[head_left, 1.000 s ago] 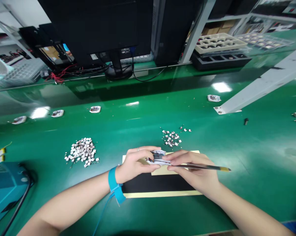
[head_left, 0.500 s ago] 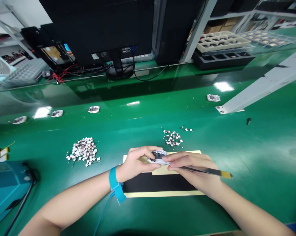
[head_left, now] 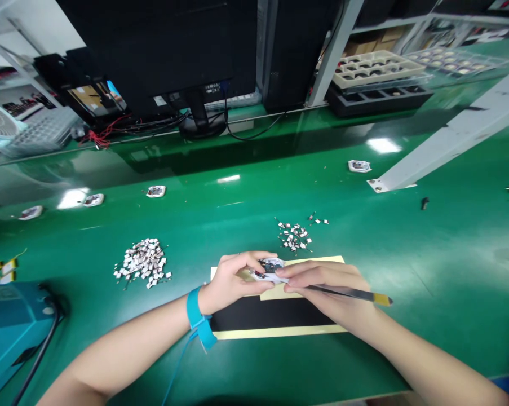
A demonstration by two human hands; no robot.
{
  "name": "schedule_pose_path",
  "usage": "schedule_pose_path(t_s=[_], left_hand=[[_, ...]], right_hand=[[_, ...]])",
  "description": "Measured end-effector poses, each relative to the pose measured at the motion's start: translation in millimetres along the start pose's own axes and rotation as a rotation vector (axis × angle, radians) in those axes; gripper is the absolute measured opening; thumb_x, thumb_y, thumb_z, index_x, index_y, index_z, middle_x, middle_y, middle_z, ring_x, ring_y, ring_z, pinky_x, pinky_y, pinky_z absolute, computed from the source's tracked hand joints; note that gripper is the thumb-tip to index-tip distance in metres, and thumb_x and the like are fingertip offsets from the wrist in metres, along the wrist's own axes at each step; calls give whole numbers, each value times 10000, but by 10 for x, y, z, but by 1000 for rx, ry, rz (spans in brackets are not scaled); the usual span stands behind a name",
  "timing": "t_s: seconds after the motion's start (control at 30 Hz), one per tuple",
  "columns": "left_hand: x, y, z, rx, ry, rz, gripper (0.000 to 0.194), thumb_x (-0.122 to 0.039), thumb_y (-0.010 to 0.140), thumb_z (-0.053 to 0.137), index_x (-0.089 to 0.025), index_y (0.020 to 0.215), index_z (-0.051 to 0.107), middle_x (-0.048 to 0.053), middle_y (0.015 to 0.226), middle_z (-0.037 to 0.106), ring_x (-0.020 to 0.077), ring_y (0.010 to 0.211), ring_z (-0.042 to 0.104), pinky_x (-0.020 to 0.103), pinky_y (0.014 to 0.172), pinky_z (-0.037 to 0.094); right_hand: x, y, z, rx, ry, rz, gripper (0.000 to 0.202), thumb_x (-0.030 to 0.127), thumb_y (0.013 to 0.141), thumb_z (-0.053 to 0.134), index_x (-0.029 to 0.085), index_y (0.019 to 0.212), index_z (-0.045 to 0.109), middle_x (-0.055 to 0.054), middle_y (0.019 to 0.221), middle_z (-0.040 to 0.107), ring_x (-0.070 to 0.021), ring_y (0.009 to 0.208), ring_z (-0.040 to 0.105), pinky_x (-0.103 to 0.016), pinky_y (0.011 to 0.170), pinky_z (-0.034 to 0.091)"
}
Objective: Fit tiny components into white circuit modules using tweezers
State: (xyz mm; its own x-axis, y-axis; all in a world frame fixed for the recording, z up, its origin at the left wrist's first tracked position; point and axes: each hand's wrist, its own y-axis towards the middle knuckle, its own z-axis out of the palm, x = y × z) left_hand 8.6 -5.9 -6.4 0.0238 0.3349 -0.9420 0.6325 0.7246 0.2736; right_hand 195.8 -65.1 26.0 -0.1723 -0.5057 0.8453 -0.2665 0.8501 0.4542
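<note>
Between the thumb and fingers of my left hand (head_left: 237, 275) is a small white housing with a circuit board inside (head_left: 271, 266). A blue wrist strap (head_left: 196, 310) circles that wrist. My right hand (head_left: 334, 285) is closed around a pair of tweezers (head_left: 351, 292), with the yellow-marked end sticking out to the right. Its fingertips touch the right side of the housing, and the tweezers' tips are hidden there. Both hands are over a black mat with pale yellow edges (head_left: 275, 316).
Small white parts with leads lie in a large heap (head_left: 142, 262) at left and a smaller one (head_left: 295, 237) ahead. Similar housings (head_left: 156, 192) sit farther back. A white metal post (head_left: 444, 141) slants at right; a teal machine (head_left: 13, 332) stands at left.
The view has shifted slightly. Both hands keep nearly the same pose on the housing, and the tweezers stay in my right hand.
</note>
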Motion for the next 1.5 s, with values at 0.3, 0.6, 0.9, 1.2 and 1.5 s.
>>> schedule_pose_path(t_s=[0.3,0.6,0.9,1.2,1.5], left_hand=[[33,-38,36,-16,-209,-13,424,-140,624,689,-166,967,442,121,1070,597,194,952,593,329,811,504],[35,-52,28,-23,-105,85,416,-129,632,681,-181,961,431,112,1086,591,196,989,576,299,779,519],[32,-59,19,-16,-56,152,418,-144,635,680,-178,967,429,118,1083,592,202,989,576,282,759,520],[-3,-25,-6,-50,163,271,345,-145,617,698,-160,882,479,122,1044,615,195,955,595,282,783,512],[-63,-18,10,-92,407,416,303,-178,651,675,-131,899,509,142,1021,625,184,957,596,248,780,519]], right_hand=[[38,35,32,-79,42,23,274,-12,665,613,208,826,631,-18,871,673,-146,792,639,-244,717,546],[23,11,19,-58,39,23,277,-28,668,602,200,821,627,-30,884,666,-149,803,635,-254,728,541],[32,-9,-8,-1,11,-52,321,-54,672,587,189,879,616,-33,941,648,-140,830,626,-246,741,539],[10,-18,-1,13,21,-56,354,-70,672,573,197,901,613,-35,943,647,-154,850,620,-273,757,537],[21,17,58,-131,33,29,279,-22,640,635,214,788,613,-2,851,669,-145,806,634,-226,698,543]])
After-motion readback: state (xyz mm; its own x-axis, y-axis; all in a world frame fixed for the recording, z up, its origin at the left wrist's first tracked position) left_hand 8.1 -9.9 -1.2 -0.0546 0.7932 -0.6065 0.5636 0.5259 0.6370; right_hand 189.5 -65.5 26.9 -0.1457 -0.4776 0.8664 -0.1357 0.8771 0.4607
